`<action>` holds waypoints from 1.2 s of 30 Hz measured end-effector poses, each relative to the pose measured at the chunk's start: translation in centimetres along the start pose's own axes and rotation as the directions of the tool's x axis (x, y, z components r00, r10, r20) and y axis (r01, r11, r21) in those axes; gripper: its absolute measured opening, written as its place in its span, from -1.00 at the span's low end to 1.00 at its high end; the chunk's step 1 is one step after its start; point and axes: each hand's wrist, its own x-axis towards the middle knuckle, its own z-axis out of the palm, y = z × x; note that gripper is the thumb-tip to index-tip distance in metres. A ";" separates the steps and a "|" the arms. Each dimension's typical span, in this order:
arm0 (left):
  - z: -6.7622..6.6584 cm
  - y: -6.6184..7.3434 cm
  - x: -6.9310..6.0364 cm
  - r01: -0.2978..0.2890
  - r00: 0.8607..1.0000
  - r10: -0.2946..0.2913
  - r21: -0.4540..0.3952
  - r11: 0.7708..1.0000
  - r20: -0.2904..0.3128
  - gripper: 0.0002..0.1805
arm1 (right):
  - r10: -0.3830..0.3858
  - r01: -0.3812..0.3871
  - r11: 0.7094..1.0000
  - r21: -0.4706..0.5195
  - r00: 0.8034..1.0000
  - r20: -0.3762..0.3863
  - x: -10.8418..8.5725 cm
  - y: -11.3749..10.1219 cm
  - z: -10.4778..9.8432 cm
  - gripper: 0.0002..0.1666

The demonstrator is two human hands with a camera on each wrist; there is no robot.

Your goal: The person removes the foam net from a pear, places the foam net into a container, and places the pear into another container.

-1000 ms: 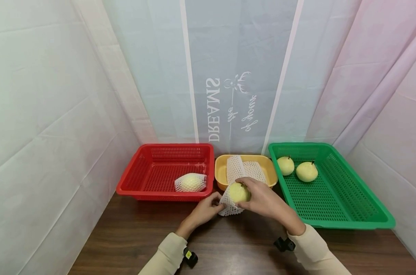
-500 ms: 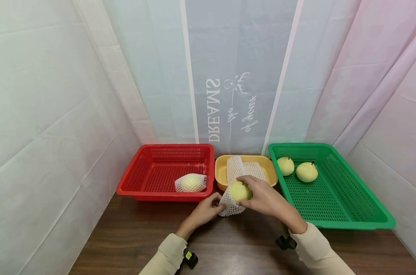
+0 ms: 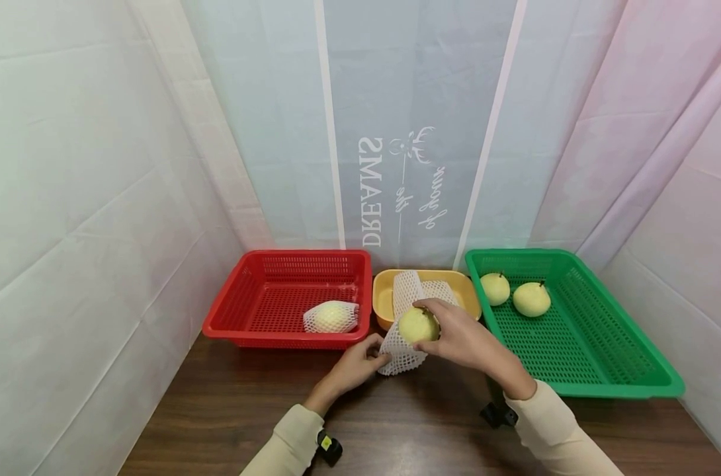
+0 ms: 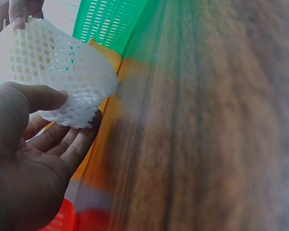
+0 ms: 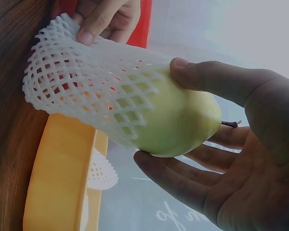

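At lower centre, we see the left hand (image 3: pixel 356 363) pinching one foam net (image 3: pixel 399 358), the right hand (image 3: pixel 466 338) gripping one pear (image 3: pixel 417 327); centre right, two bare pears (image 3: pixel 532 300).

The pear (image 5: pixel 188 120) is pale yellow-green, perhaps faintly speckled; its foam net (image 5: pixel 62 72) white, diamond-meshed. Red basket (image 3: pixel 271 307), yellow tub (image 3: pixel 384 299), green basket (image 3: pixel 565 350), brown wood-grained table (image 3: pixel 408 423).

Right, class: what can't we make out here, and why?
Head view: how many foam nets the yellow tray holds; right hand and held pear cover part.
Head view: any stem on the netted fruit; its net obscures.
Head view: yellow tag's marking; too small.
Left wrist view: fine grain of the tabletop; blurred.
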 end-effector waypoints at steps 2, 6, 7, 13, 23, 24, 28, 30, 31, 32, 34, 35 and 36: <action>0.0 0.0 0.0 0.001 1.000 -0.001 -0.001 1.000 -0.002 -0.85 | -0.001 0.001 1.000 -0.001 1.000 -0.003 0.1 0.1 -0.1 -0.17; 0.0 0.0 0.0 0.008 1.000 -0.008 -0.003 1.000 -0.008 -0.85 | -0.001 0.001 1.000 0.003 1.000 -0.015 0.1 0.2 -0.3 -0.17; 0.0 0.0 0.0 0.011 1.000 -0.011 -0.004 1.000 -0.010 -0.84 | 0.000 0.000 1.000 0.004 1.000 -0.018 0.1 0.2 -0.3 -0.17; 0.0 0.2 -0.1 0.019 1.000 -0.019 -0.007 1.000 -0.015 -0.83 | -0.003 0.003 1.000 0.002 0.999 -0.038 0.2 0.4 -0.5 -0.16; 0.1 0.2 -0.1 0.034 0.999 -0.035 -0.018 0.999 -0.017 -0.81 | -0.019 0.019 1.000 0.001 0.996 -0.088 0.3 0.8 -1.2 -0.15; 0.0 0.2 -0.1 0.032 0.999 -0.032 -0.017 0.999 -0.019 -0.81 | -0.021 0.021 1.000 0.000 0.996 -0.090 0.3 0.9 -1.3 -0.15; 0.0 0.3 -0.1 0.032 0.999 -0.032 -0.012 0.999 -0.023 -0.83 | -0.013 0.013 1.000 0.002 0.996 -0.090 0.3 1.1 -1.8 -0.16; 0.0 0.3 -0.2 0.033 0.999 -0.033 -0.013 0.999 -0.024 -0.84 | -0.007 0.007 1.000 0.004 0.996 -0.085 0.2 1.2 -2.0 -0.16; 0.0 0.3 -0.2 0.035 0.999 -0.036 -0.014 0.999 -0.024 -0.84 | -0.002 0.003 1.000 0.007 0.997 -0.081 0.2 1.3 -2.1 -0.16; 0.0 0.3 -0.2 0.037 0.999 -0.037 -0.015 0.999 -0.025 -0.84 | 0.001 -0.001 1.000 0.010 0.997 -0.079 0.2 1.3 -2.2 -0.16; 0.0 0.2 -0.1 0.024 0.999 -0.024 -0.015 1.000 -0.028 -0.85 | 0.005 -0.004 1.000 0.013 0.997 -0.074 0.2 1.4 -2.3 -0.16; 0.1 0.2 -0.1 0.017 0.999 -0.017 -0.014 1.000 -0.029 -0.85 | 0.006 -0.004 1.000 0.016 0.997 -0.073 0.2 1.5 -2.4 -0.16; 0.1 0.2 -0.1 0.011 0.999 -0.011 -0.012 1.000 -0.032 -0.85 | 0.006 -0.005 1.000 0.015 0.997 -0.073 0.2 1.6 -2.4 -0.16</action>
